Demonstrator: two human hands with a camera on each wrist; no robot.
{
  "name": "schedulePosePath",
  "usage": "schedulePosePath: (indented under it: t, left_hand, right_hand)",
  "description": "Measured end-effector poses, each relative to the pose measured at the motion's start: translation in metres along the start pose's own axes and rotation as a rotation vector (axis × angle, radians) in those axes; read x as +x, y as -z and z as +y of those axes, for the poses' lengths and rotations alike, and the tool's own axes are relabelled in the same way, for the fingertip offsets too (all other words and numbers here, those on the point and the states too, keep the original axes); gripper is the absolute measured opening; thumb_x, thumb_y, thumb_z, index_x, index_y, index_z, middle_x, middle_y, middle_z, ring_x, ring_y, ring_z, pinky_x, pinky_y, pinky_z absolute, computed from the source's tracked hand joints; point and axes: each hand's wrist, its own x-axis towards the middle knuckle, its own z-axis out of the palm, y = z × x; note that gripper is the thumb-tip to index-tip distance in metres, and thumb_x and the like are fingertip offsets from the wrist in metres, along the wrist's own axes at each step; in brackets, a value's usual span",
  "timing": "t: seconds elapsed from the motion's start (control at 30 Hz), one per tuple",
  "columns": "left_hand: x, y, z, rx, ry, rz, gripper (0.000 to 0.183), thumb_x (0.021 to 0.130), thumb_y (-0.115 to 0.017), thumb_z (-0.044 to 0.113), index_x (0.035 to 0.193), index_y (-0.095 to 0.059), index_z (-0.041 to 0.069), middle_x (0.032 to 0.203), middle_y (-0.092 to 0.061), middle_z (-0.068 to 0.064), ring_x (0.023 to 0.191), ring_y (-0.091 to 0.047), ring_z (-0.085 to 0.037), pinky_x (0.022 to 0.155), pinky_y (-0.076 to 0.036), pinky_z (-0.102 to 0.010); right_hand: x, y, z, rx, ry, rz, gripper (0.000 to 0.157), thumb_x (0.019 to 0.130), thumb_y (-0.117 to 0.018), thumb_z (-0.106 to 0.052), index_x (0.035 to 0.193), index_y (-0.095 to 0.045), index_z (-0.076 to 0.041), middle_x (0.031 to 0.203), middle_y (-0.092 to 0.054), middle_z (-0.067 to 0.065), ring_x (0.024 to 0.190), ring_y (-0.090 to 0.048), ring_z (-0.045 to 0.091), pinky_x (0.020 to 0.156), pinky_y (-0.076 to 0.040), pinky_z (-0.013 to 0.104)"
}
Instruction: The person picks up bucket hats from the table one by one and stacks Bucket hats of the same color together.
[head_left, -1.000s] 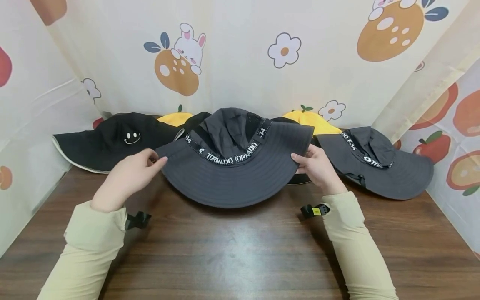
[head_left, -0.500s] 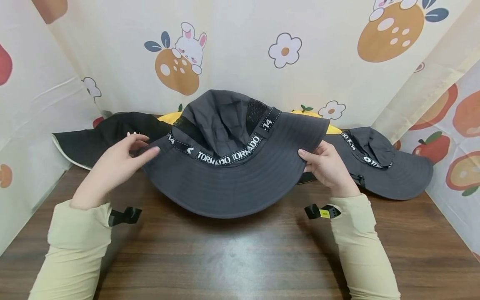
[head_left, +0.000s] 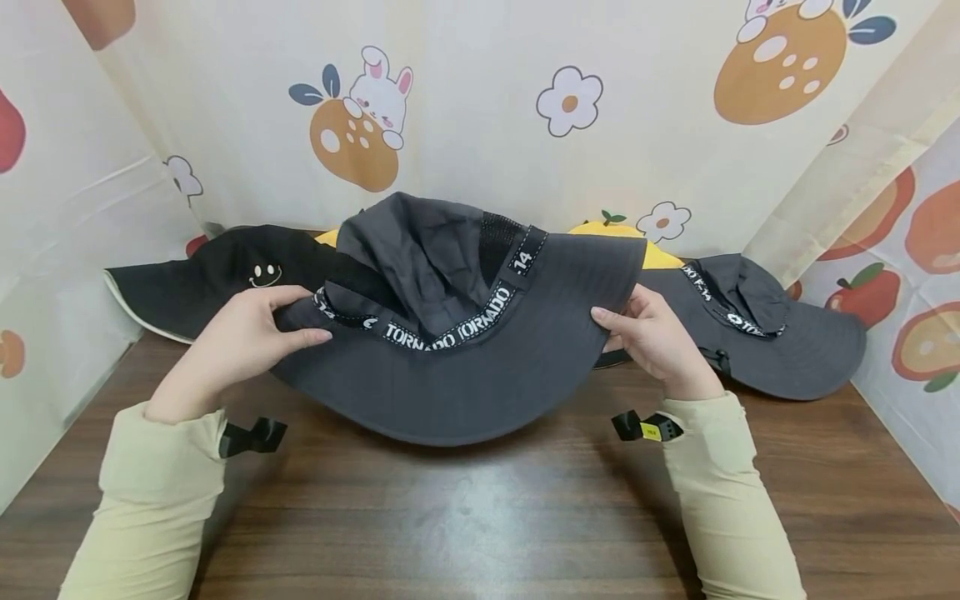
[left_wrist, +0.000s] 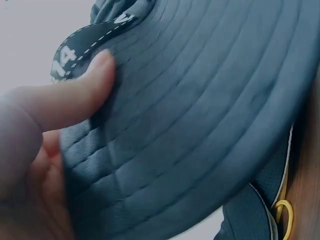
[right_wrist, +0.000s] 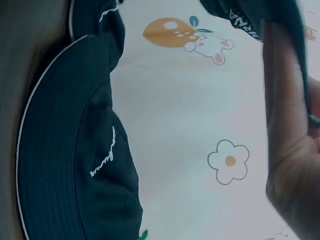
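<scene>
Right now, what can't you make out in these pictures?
Head view: how far the right yellow cloth extends, behind the held hat.
Left wrist view: fingertips of the left hand, thumb aside, behind its brim.
Right wrist view: lower black hat, cut off by bottom edge.

Through the head camera I count one left hand [head_left: 236, 346] and one right hand [head_left: 660, 342], with two sleeves [head_left: 161, 492] and two black straps [head_left: 255, 436]. I see one held grey hat [head_left: 450, 383] and one other grey hat [head_left: 780, 346], so this kind makes two. The right wrist camera gives me two black hats [right_wrist: 55, 150], and the left wrist camera one yellow cord [left_wrist: 290, 216]. In the head view I have two yellow pieces [head_left: 592, 228], partly covered, and one table [head_left: 480, 517]. On the curtain [head_left: 465, 100] I find three white flowers [head_left: 570, 102] and two rabbits [head_left: 375, 100], one cut off
</scene>
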Motion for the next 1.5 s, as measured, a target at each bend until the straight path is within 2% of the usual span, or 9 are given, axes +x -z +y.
schedulePosePath:
  t: [0.17, 0.27, 0.43, 0.53, 0.67, 0.83, 0.93, 1.13, 1.5]
  left_hand:
    - [-0.003, -0.002, 0.009, 0.002, -0.095, 0.185, 0.024, 0.073, -0.081, 0.013, 0.095, -0.071, 0.014, 0.084, -0.069, -0.003, 0.068, -0.047, 0.000, 0.064, -0.036, -0.014]
    - [-0.004, -0.002, 0.014, 0.005, -0.175, 0.261, 0.024, 0.068, -0.083, 0.006, 0.088, -0.072, 0.014, 0.079, -0.070, 0.000, 0.066, -0.046, 0.007, 0.064, -0.037, -0.017]
    - [-0.005, -0.003, 0.022, 0.014, -0.265, 0.327, 0.027, 0.061, -0.086, 0.002, 0.081, -0.073, 0.015, 0.075, -0.071, 0.002, 0.069, -0.046, 0.005, 0.066, -0.036, -0.020]
    - [-0.005, -0.003, 0.024, 0.006, -0.274, 0.318, 0.027, 0.061, -0.086, 0.001, 0.081, -0.073, 0.013, 0.076, -0.071, 0.001, 0.069, -0.047, 0.004, 0.069, -0.035, -0.021]
    - [-0.006, -0.001, 0.024, 0.004, -0.246, 0.265, 0.026, 0.063, -0.085, 0.003, 0.083, -0.072, 0.013, 0.075, -0.070, 0.001, 0.066, -0.048, 0.003, 0.070, -0.035, -0.022]
    - [-0.005, 0.006, 0.019, 0.021, -0.143, 0.142, 0.025, 0.070, -0.083, 0.014, 0.091, -0.071, 0.016, 0.077, -0.068, 0.002, 0.065, -0.048, -0.001, 0.061, -0.036, -0.016]
    - [-0.002, 0.013, 0.015, 0.058, -0.107, 0.039, 0.026, 0.072, -0.082, 0.020, 0.095, -0.070, 0.017, 0.079, -0.067, 0.004, 0.070, -0.051, -0.004, 0.063, -0.038, -0.017]
    - [0.000, 0.026, 0.008, 0.169, -0.132, -0.149, 0.024, 0.076, -0.079, 0.025, 0.096, -0.068, 0.019, 0.078, -0.064, 0.008, 0.075, -0.055, -0.011, 0.067, -0.044, -0.026]
    - [0.001, 0.030, -0.018, 0.290, -0.141, -0.320, 0.023, 0.076, -0.079, 0.029, 0.091, -0.064, 0.020, 0.074, -0.057, 0.012, 0.063, -0.047, -0.004, 0.064, -0.041, -0.026]
  right_hand:
    - [-0.001, 0.004, -0.002, -0.332, -0.142, 0.068, 0.040, 0.095, -0.057, -0.019, 0.132, -0.045, -0.011, 0.118, -0.061, -0.003, 0.097, -0.064, 0.005, 0.079, -0.055, 0.027]
    - [-0.003, 0.009, -0.005, -0.426, -0.154, 0.097, 0.057, 0.094, -0.059, -0.024, 0.144, -0.032, -0.013, 0.134, -0.050, 0.004, 0.116, -0.052, 0.006, 0.094, -0.046, 0.027]
    - [-0.010, 0.016, -0.012, -0.530, -0.042, 0.212, 0.075, 0.090, -0.064, -0.018, 0.150, -0.020, -0.027, 0.138, -0.043, 0.003, 0.130, -0.035, 0.011, 0.101, -0.033, 0.031]
    - [-0.013, 0.018, -0.015, -0.582, 0.076, 0.287, 0.070, 0.088, -0.066, -0.010, 0.147, -0.031, -0.027, 0.128, -0.051, -0.006, 0.128, -0.035, 0.007, 0.099, -0.032, 0.026]
    - [-0.012, 0.017, -0.015, -0.624, 0.158, 0.330, 0.050, 0.087, -0.066, -0.007, 0.134, -0.050, -0.013, 0.110, -0.056, -0.014, 0.107, -0.049, 0.003, 0.087, -0.039, 0.012]
    - [-0.009, 0.015, -0.016, -0.697, 0.079, 0.297, 0.034, 0.087, -0.068, -0.015, 0.118, -0.060, -0.003, 0.101, -0.058, -0.018, 0.095, -0.052, 0.002, 0.075, -0.044, 0.011]
    - [-0.007, 0.016, -0.014, -0.714, 0.013, 0.227, 0.033, 0.088, -0.068, -0.020, 0.116, -0.062, -0.004, 0.097, -0.061, -0.015, 0.089, -0.056, 0.003, 0.073, -0.046, 0.015]
    - [-0.005, 0.011, 0.000, -0.699, -0.149, 0.050, 0.031, 0.087, -0.069, -0.027, 0.113, -0.063, -0.011, 0.091, -0.068, 0.003, 0.074, -0.063, 0.013, 0.070, -0.051, 0.025]
    - [0.001, -0.019, 0.031, -0.643, -0.282, -0.199, 0.040, 0.088, -0.068, -0.022, 0.126, -0.057, -0.015, 0.090, -0.068, 0.008, 0.072, -0.064, 0.017, 0.064, -0.054, 0.036]
